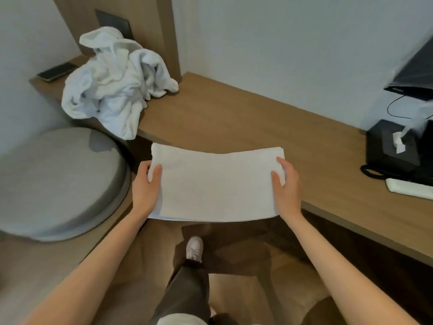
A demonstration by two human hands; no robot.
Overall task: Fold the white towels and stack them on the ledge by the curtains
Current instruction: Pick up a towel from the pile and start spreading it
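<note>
A folded white towel (pixel 215 184) is held flat in the air at the front edge of the wooden ledge (pixel 234 118). My left hand (pixel 145 186) grips its left end, thumb on top. Its right end is gripped by my right hand (pixel 287 184), also with the thumb on top. A heap of crumpled white towels (pixel 112 78) lies on the ledge at the back left, one part hanging over the front edge. No curtains are in view.
A dark phone (pixel 57 71) lies on the ledge left of the heap. A black tissue box (pixel 393 146), a cable and a small white item (pixel 410 188) sit at the right. A grey round pouf (pixel 56 181) stands at the left. My leg and shoe (pixel 194 249) are below.
</note>
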